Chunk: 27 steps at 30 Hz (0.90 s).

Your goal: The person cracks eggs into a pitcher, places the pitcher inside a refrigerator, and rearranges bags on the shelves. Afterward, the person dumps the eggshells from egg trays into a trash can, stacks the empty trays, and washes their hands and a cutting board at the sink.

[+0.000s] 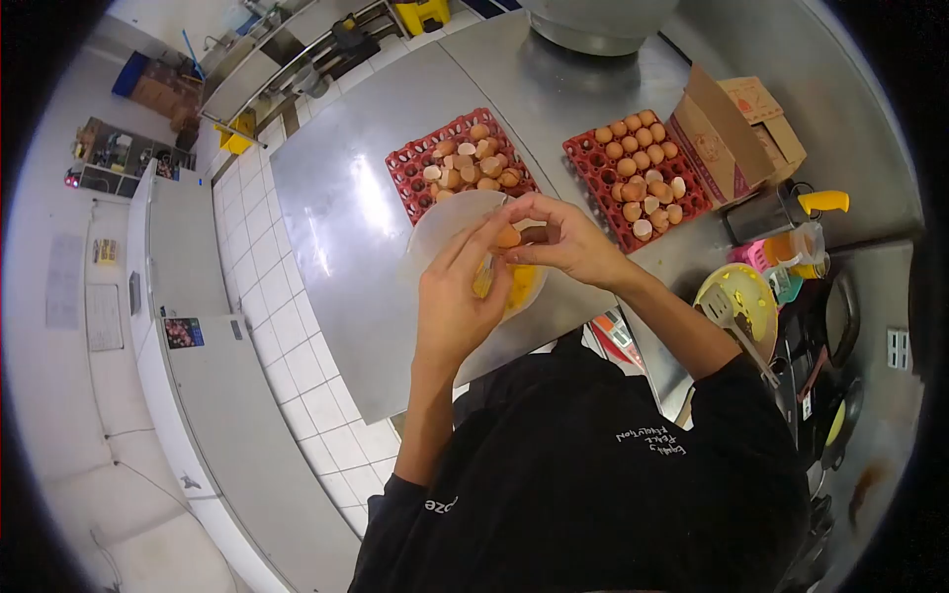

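Above a translucent bowl with yellow egg in it, both hands meet around a brown egg. My right hand grips the egg between thumb and fingers. My left hand reaches in from the other side, its fingertips against the egg; whether the shell is split is hidden by the fingers. Behind the bowl sits a red tray heaped with broken shells. Another red tray, to the right, carries whole brown eggs at its far part and empty shells at its near part.
An open cardboard box stands beside the right tray. Near my right arm are a pitcher with a yellow handle, a bowl with a slotted spatula, and dark pans. A large metal vessel stands at the far edge.
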Available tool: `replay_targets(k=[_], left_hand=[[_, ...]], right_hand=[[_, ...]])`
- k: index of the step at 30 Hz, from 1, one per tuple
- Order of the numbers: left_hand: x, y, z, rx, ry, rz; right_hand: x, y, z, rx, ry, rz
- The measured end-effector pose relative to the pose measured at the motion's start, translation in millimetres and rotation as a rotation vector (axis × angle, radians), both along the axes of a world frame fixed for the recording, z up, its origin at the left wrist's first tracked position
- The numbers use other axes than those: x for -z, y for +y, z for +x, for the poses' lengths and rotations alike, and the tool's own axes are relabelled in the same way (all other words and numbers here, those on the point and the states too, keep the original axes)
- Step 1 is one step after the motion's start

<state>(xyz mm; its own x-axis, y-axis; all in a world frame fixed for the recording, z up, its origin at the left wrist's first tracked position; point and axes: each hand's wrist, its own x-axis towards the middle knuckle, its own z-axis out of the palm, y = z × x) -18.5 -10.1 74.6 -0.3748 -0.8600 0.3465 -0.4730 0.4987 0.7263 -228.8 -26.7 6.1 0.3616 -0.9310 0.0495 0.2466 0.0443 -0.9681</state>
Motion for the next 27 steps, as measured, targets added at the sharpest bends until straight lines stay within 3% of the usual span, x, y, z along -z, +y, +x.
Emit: replay_targets(k=[7, 9, 19, 23, 27], left_hand=[[-12.6, -3.1, -15.3, 0.053, -0.129, -0.129], [-17.7, -1.8, -20.2, 0.039, -0.023, 0.0], [16.4, 2.6, -3.0, 0.013, 0.012, 0.069], [52.8, 8.3, 13.7, -0.079, -0.055, 0.203], [65.0, 13.9, 10.7, -0.131, -0.14, 0.188]], right_hand=[[-5.2, 6.5, -15.1, 0.066, -0.029, -0.008], [-5.0, 7.4, -16.7, 0.103, -0.022, -0.03], [23.3, 5.0, -57.1, 0.272, -0.072, -0.046], [74.2, -10.6, -144.3, 0.635, 0.289, -0.124], [143.8, -27.6, -243.2, 0.971, 0.872, -0.168]])
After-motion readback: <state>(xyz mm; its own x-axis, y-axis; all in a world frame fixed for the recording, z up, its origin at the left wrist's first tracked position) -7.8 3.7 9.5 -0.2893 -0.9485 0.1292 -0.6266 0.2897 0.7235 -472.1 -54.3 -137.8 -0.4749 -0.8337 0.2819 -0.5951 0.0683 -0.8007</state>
